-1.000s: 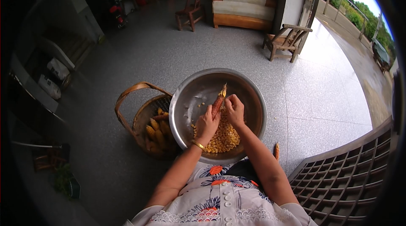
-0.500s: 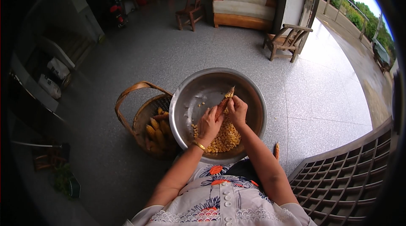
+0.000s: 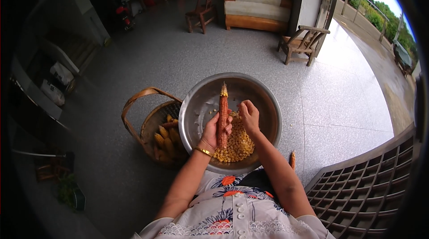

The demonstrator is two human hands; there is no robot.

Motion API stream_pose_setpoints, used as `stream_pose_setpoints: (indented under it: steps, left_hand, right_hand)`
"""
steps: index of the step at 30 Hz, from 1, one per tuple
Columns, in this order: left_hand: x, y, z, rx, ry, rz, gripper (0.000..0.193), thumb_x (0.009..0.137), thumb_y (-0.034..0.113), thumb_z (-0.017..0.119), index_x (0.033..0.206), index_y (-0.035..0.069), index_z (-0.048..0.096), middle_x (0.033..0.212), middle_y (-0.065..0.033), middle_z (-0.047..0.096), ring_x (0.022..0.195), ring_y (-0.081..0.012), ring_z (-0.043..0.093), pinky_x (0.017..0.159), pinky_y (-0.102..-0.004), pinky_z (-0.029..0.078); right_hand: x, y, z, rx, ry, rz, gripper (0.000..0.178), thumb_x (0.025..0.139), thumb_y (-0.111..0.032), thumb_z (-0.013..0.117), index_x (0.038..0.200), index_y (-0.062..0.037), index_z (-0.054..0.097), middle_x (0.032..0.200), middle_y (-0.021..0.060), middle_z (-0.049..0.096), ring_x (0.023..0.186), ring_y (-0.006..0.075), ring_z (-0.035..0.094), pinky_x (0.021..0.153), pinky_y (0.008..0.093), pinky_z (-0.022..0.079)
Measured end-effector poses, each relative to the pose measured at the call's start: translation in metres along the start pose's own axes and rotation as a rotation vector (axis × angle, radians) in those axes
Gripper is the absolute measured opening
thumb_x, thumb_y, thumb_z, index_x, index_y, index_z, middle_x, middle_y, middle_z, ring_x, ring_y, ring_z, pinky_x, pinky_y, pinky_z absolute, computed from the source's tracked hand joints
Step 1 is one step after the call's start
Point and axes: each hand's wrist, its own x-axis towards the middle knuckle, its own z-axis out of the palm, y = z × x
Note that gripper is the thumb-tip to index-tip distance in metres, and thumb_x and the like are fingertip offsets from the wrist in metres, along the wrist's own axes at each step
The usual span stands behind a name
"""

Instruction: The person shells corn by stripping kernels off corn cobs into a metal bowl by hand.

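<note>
A corn cob (image 3: 223,120), reddish and mostly bare with a few yellow kernels at its far tip, stands nearly lengthwise in my left hand (image 3: 211,131), whose fingers wrap round its lower half. To the right, apart from the cob, my right hand (image 3: 249,116) is curled with the fingertips drawn together; whatever may be inside is hidden. Both hands are over a wide steel basin (image 3: 196,88). Loose yellow corn kernels (image 3: 239,145) heap in its near part, and a few lie scattered on the bare metal at left.
Left of the basin stands a handled wicker basket (image 3: 145,129) holding several yellow corn cobs (image 3: 167,143). Another cob (image 3: 292,159) lies on the floor at right, beside a lattice panel (image 3: 366,185). Wooden chairs (image 3: 304,44) and a sofa (image 3: 257,8) are farther off.
My right hand has come off the cob and now sits apart to its right. My left hand has shifted slightly left, turning the cob from a slant to nearly straight.
</note>
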Motion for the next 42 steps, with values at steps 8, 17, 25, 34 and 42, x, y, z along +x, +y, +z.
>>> stream_pose_setpoints:
  steps: [8, 17, 25, 34, 42]
  left_hand:
    - [-0.002, 0.001, -0.001, -0.062, -0.074, -0.044, 0.037, 0.090, 0.026, 0.027, 0.113, 0.000, 0.040, 0.073, -0.0035, 0.043, 0.053, -0.0107, 0.042, 0.051, -0.0224, 0.038]
    - [-0.035, 0.051, 0.048, 0.163, -0.297, 0.173, 0.044, 0.089, 0.033, 0.035, 0.114, -0.003, 0.037, 0.068, -0.0059, 0.045, 0.049, -0.0121, 0.045, 0.047, -0.0223, 0.040]
    - [-0.128, 0.104, -0.038, 0.293, 0.089, 0.256, 0.040, 0.087, 0.033, 0.041, 0.108, 0.000, 0.045, 0.066, -0.0056, 0.049, 0.049, -0.0117, 0.047, 0.046, -0.0233, 0.041]
    - [-0.148, 0.069, -0.225, -0.014, 1.045, 0.446, 0.023, 0.084, 0.023, 0.043, 0.101, 0.008, 0.047, 0.085, -0.0079, 0.053, 0.076, -0.0232, 0.051, 0.064, -0.0389, 0.044]
    - [-0.104, 0.079, -0.301, 0.518, 1.577, 0.427, 0.050, 0.078, -0.001, 0.040, 0.126, 0.006, 0.026, 0.123, -0.0114, 0.038, 0.108, -0.0248, 0.043, 0.089, -0.0367, 0.037]
  right_hand:
    - [-0.006, -0.015, 0.007, -0.257, -0.025, -0.322, 0.010, 0.081, -0.012, 0.051, 0.081, -0.0012, 0.051, 0.066, 0.0077, 0.050, 0.057, 0.0151, 0.048, 0.054, 0.0255, 0.040]
    - [-0.014, 0.009, 0.001, -0.926, -0.359, -0.501, 0.009, 0.071, -0.011, 0.055, 0.077, -0.0043, 0.055, 0.076, 0.0127, 0.051, 0.078, 0.0311, 0.048, 0.070, 0.0398, 0.041]
    - [-0.011, 0.004, -0.001, -0.904, -0.386, -0.498, 0.010, 0.068, -0.004, 0.057, 0.078, -0.0051, 0.055, 0.077, 0.0120, 0.051, 0.074, 0.0308, 0.048, 0.068, 0.0384, 0.041]
    - [-0.014, 0.000, 0.005, -0.894, -0.378, -0.529, 0.012, 0.066, 0.000, 0.055, 0.078, -0.0045, 0.053, 0.076, 0.0127, 0.051, 0.072, 0.0314, 0.048, 0.066, 0.0384, 0.040]
    - [-0.016, -0.003, 0.007, -0.950, -0.403, -0.480, 0.012, 0.069, -0.002, 0.056, 0.080, -0.0048, 0.055, 0.080, 0.0122, 0.052, 0.077, 0.0312, 0.048, 0.069, 0.0384, 0.040]
